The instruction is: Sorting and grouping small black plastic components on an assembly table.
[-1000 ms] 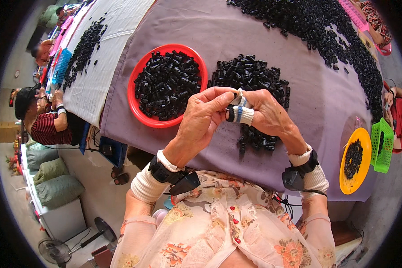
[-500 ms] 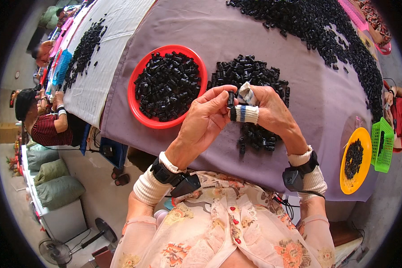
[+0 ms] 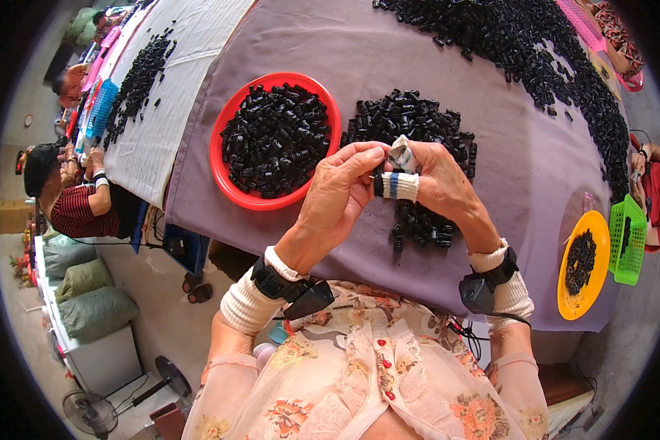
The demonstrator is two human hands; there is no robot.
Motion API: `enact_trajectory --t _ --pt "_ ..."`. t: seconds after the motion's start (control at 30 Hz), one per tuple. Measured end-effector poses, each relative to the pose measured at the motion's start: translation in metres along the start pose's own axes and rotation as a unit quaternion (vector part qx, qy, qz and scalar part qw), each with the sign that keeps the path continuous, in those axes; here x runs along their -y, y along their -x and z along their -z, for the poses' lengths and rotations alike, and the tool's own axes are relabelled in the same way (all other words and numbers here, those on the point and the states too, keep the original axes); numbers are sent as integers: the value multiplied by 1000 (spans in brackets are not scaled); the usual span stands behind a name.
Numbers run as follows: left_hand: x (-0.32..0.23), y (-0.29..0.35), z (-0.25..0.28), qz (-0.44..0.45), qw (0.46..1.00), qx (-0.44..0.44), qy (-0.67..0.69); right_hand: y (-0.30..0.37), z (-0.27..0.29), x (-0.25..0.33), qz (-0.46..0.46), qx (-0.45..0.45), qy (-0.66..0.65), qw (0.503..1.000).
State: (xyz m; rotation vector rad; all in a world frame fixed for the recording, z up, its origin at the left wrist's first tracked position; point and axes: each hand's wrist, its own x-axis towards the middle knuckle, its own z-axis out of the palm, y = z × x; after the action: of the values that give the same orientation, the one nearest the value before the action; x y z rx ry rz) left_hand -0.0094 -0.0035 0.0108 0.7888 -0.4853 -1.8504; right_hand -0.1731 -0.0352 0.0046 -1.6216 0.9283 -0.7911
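Observation:
In front of my body, my left hand (image 3: 337,187) is closed in a pinch on a small black plastic piece (image 3: 379,168), mostly hidden by the fingers. My right hand (image 3: 447,183) meets it from the other side, its fingers curled against the same piece. Striped knit finger covers (image 3: 400,185) wrap fingers of the right hand. Just beyond the hands lies a heap of similar black cylindrical pieces (image 3: 418,117). Left of them, a round red basin (image 3: 217,158) is filled with more of these pieces.
A purple-grey cloth (image 3: 301,37) covers the table. A large spread of black pieces (image 3: 521,51) lies at the far right. A yellow plate (image 3: 598,257) and a green basket (image 3: 636,242) are at the right edge. A person in a striped shirt (image 3: 88,213) sits at the left.
The fingers of both hands have shifted slightly, and the black piece, upright and plain to see before, is now mostly covered. The basin and heap look the same.

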Motion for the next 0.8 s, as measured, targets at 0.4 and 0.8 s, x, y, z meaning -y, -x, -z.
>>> enact_trajectory --t 0.4,0.8 --pt "-4 4 3 7 1000 5 -11 -4 1 6 1 38 48 998" --pt "-2 4 2 -3 1000 -8 -15 -6 1 4 -6 54 69 996"
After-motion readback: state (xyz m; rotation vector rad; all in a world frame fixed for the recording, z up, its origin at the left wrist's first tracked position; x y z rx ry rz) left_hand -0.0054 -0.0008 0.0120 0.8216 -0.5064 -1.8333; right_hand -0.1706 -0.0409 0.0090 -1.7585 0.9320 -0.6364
